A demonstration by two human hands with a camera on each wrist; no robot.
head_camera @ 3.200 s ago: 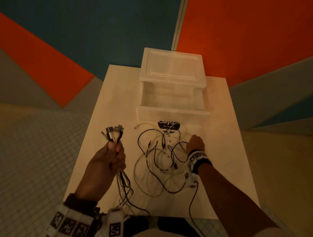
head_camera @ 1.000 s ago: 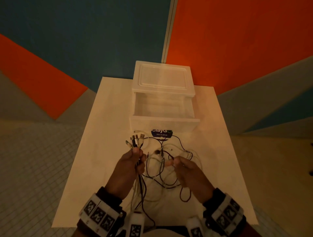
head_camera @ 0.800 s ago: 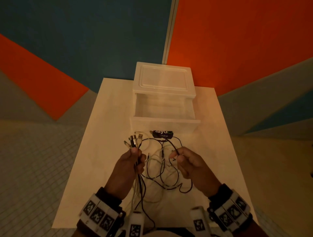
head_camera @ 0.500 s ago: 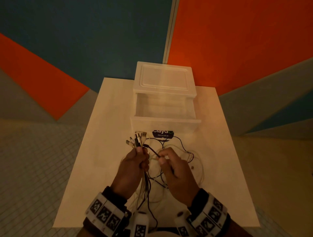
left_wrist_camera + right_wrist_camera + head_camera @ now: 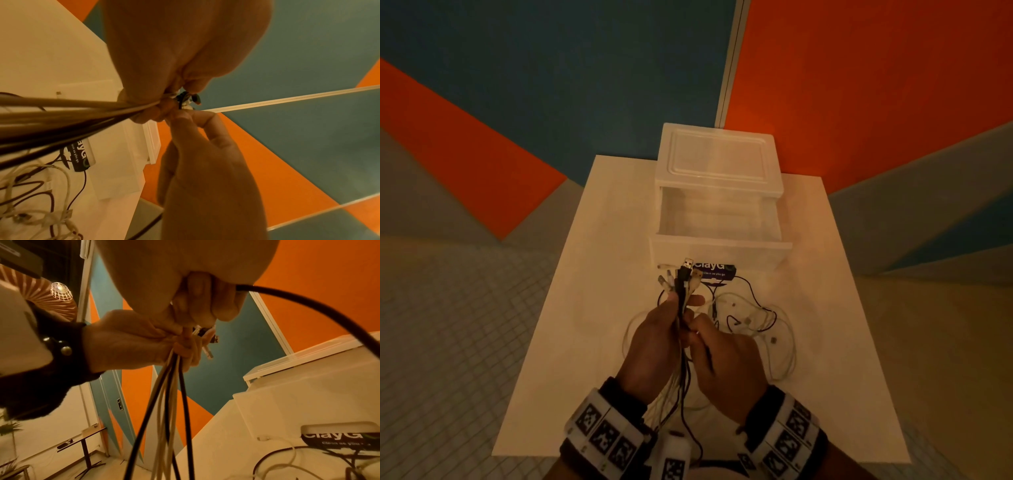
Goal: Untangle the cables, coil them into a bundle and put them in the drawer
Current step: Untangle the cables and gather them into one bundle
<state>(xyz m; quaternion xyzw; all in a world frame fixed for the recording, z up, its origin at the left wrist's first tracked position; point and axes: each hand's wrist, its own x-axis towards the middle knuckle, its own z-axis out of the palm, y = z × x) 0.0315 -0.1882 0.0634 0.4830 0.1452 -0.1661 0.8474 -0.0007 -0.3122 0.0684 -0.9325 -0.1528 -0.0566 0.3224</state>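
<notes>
My left hand (image 5: 677, 310) grips a bunch of black and white cables (image 5: 681, 363) just below their plug ends (image 5: 683, 275), which fan out upward. My right hand (image 5: 697, 330) is pressed against it and pinches a black cable (image 5: 308, 305) beside the bunch. In the right wrist view this cable arcs away to the right from the curled fingers (image 5: 202, 305). More loose cables (image 5: 756, 325) lie tangled on the white table (image 5: 592, 308) right of the hands. The white drawer (image 5: 722, 248) stands pulled out and empty behind them.
The drawer's white cabinet (image 5: 717, 154) sits at the table's far edge against a blue and orange wall. A dark label (image 5: 714, 274) reading ClayG lies under the drawer front. Tiled floor surrounds the table.
My right hand lifted a black cable from the tangle and brought it left to the bunch. Both hands now meet above the table. The left hand has kept its grip.
</notes>
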